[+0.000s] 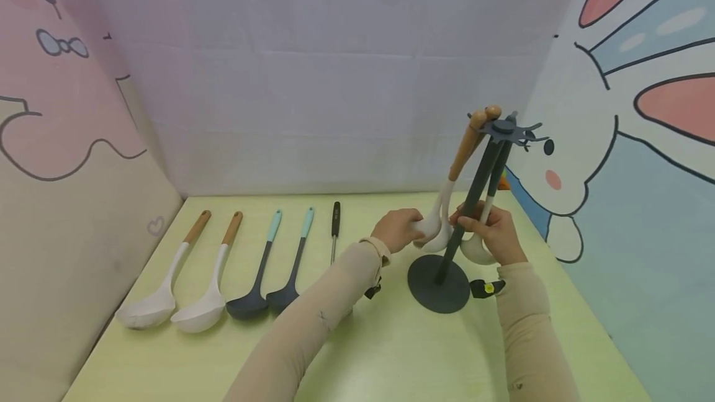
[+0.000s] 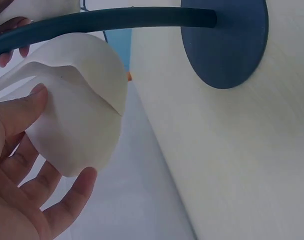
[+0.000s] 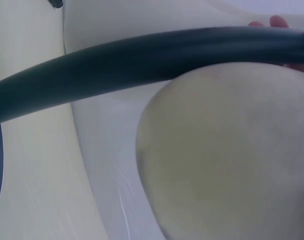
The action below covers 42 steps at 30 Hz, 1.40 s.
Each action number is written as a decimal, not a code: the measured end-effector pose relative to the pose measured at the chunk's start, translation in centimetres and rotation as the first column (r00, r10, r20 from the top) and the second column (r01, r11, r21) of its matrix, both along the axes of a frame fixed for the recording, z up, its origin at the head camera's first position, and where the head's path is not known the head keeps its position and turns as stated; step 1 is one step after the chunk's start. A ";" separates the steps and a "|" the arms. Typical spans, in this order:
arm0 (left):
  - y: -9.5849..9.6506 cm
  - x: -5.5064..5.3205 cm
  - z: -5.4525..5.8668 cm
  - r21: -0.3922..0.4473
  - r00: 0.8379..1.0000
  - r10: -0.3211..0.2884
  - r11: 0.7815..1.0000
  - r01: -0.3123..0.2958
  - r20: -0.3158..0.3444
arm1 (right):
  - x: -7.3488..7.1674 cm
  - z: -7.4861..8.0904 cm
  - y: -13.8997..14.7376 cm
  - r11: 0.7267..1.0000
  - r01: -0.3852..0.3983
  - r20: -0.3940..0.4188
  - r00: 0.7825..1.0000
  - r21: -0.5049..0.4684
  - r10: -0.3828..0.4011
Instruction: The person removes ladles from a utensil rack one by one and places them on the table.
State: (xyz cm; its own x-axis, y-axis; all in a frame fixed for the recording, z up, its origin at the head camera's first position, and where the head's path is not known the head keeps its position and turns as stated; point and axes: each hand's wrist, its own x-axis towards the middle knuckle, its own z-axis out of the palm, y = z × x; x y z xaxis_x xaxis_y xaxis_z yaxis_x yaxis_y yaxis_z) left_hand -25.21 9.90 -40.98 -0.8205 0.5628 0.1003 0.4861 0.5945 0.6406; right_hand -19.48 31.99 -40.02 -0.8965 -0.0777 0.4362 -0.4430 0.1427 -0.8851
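Note:
A dark utensil stand (image 1: 475, 194) with hooks at its top leans to the right, its round base (image 1: 438, 299) low on the table. From the hooks' left side hang two white ladles with wooden handles (image 1: 463, 154). My left hand (image 1: 398, 229) holds the nearer one by its bowl (image 2: 74, 120), thumb on one side and fingers on the other. Right of the pole hangs a white ladle with a dark handle (image 1: 497, 175). My right hand (image 1: 497, 236) grips its neck, fingertips close behind the pole. Its bowl (image 3: 231, 150) fills much of the right wrist view.
On the table's left lie two white ladles with wooden handles (image 1: 198, 228) and two dark ladles with turquoise handles (image 1: 275, 225). A black-handled utensil (image 1: 336, 219) with a metal shaft is partly hidden by my left sleeve. Printed cloth walls (image 1: 335, 110) enclose the table's back and sides.

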 end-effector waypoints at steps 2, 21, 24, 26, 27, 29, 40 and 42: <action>-0.4 -0.2 0.2 0.005 1.000 -0.016 1.000 0.016 0.011 | 0.0 0.0 0.0 1.000 0.002 0.004 1.000 0.000 -0.002; -1.8 -0.9 0.5 0.131 0.991 -0.047 0.991 0.031 0.122 | -0.5 -0.3 0.0 0.976 -0.204 0.009 0.979 -0.073 0.205; -2.1 -1.3 0.4 0.147 0.993 -0.011 0.989 -0.007 0.122 | -0.5 -0.3 0.0 0.972 -0.215 0.025 0.976 -0.094 0.218; -2.0 -1.6 0.3 0.170 0.993 0.012 0.985 -0.033 0.121 | -0.4 -0.4 0.1 0.970 -0.217 0.038 0.974 -0.105 0.222; -1.8 -1.7 0.2 0.180 0.993 0.024 0.983 -0.045 0.116 | -0.4 -0.4 0.1 0.971 -0.216 0.044 0.974 -0.105 0.221; -1.3 -1.9 -0.2 0.195 0.993 0.049 0.978 -0.069 0.105 | -0.4 -0.5 0.1 0.971 -0.214 0.055 0.974 -0.103 0.220; 2.5 -1.9 -1.2 0.192 0.987 0.147 0.969 -0.156 0.057 | -0.2 -0.2 0.0 0.968 -0.228 0.047 0.971 -0.102 0.234; 2.8 -1.8 -1.3 0.175 0.990 0.136 0.975 -0.140 0.035 | -0.2 -0.1 0.0 0.970 -0.222 0.048 0.972 -0.102 0.228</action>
State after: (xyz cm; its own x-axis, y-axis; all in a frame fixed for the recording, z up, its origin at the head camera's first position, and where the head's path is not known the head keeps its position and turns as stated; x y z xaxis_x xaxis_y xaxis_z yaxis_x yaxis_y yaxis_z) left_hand -27.05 12.71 -42.28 -0.8922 0.4190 0.1682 0.3912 0.5312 0.7516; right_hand -19.64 31.97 -40.15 -0.8852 -0.2410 0.3979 -0.4003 -0.0412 -0.9155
